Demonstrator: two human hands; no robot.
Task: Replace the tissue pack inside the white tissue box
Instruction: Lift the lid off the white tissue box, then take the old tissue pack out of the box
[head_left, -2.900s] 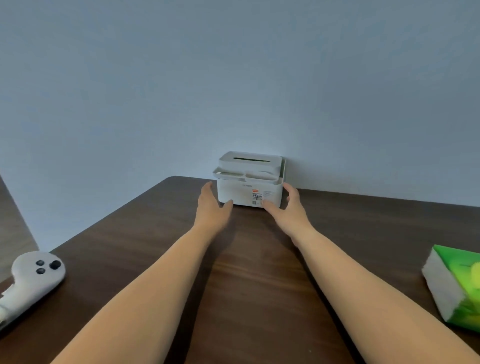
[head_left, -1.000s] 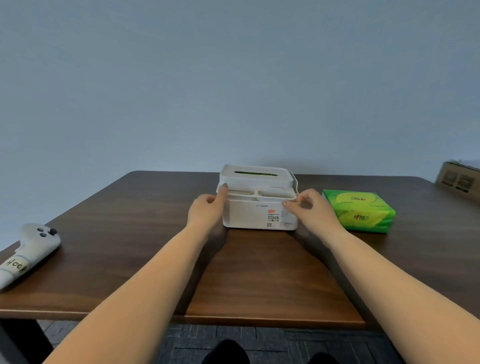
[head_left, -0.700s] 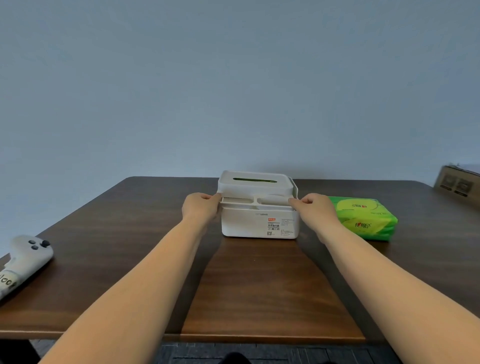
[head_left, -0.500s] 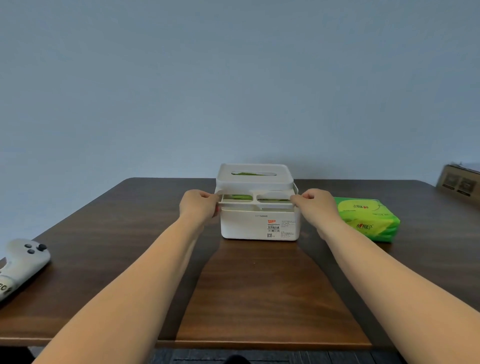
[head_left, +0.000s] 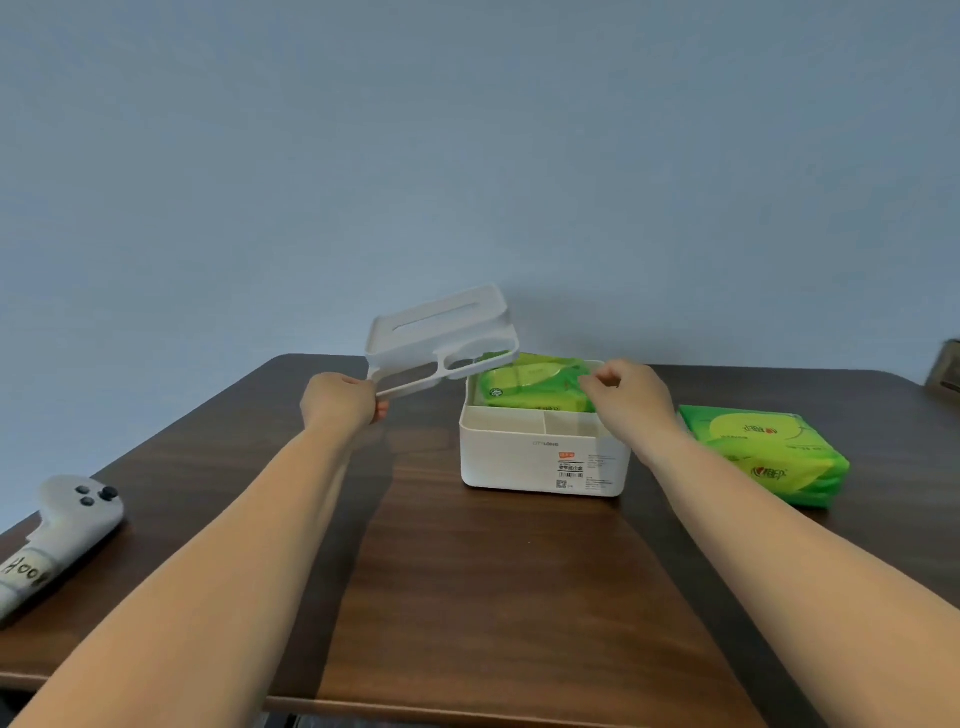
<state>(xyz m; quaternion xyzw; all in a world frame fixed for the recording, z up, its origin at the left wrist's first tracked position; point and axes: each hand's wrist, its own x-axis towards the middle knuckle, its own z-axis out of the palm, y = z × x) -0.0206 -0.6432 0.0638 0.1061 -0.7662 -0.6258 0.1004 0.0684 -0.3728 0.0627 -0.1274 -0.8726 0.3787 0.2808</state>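
The white tissue box (head_left: 524, 462) stands open on the dark wooden table (head_left: 498, 582). Inside its rear compartment lies a green tissue pack (head_left: 535, 387); the two front compartments look bare. My left hand (head_left: 340, 402) grips the front corner of the white lid (head_left: 441, 335), which hangs tilted in the air up and left of the box. My right hand (head_left: 631, 397) hovers over the box's right rim with curled fingers and nothing visibly in it. A second green tissue pack (head_left: 763, 454) lies on the table right of the box.
A white handheld controller (head_left: 62, 525) lies at the table's left edge. A brown cardboard box (head_left: 946, 369) shows at the far right edge. A plain blue-grey wall rises behind the table. The table's front edge runs near the frame's bottom.
The lid has come off the box and my left hand has carried it up and to the left, tilted. My right hand has let go of it. The pack inside is now exposed.
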